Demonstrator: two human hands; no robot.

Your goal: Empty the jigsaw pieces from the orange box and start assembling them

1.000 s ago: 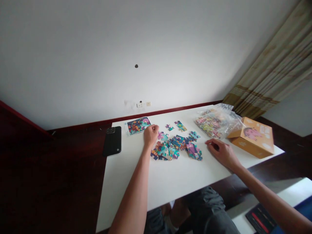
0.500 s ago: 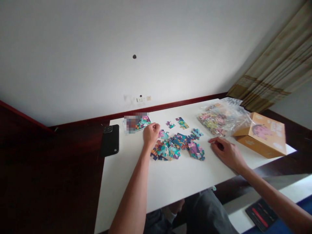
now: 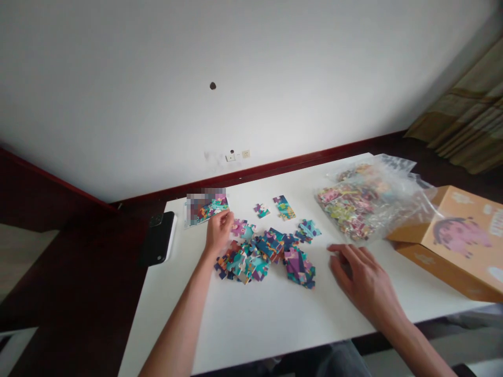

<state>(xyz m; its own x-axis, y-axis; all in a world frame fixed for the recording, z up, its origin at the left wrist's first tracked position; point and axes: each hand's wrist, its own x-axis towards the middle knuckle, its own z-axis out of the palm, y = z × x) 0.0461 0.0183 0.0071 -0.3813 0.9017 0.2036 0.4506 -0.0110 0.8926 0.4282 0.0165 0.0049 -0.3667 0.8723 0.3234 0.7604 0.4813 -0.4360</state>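
Observation:
My left hand [image 3: 219,231] is closed, its wrist resting beside the heap of jigsaw pieces, next to the small picture card [image 3: 214,208]. Whether anything is inside its curled fingers is hidden. The heap of jigsaw pieces [image 3: 251,256] lies loosely overlapped, in teal, purple and dark blue. Behind it lie a single jigsaw piece [image 3: 261,210] and a joined strip of pieces [image 3: 284,208], apart from each other. My right hand [image 3: 363,277] rests on the table right of the heap, fingers loosely bent, thumb apart from the index finger, with nothing visible in it.
A clear plastic bag [image 3: 357,201] full of more puzzle pieces lies at the back right. Beside it stands an orange cardboard box [image 3: 463,235] with a pink cartoon. A black phone [image 3: 159,238] overlaps the left edge of the white table [image 3: 243,314]. A wall rises behind.
The camera view has shifted and come closer. My right hand's fingers look slightly more stretched. My left hand stays closed beside the heap, and the pieces appear unmoved.

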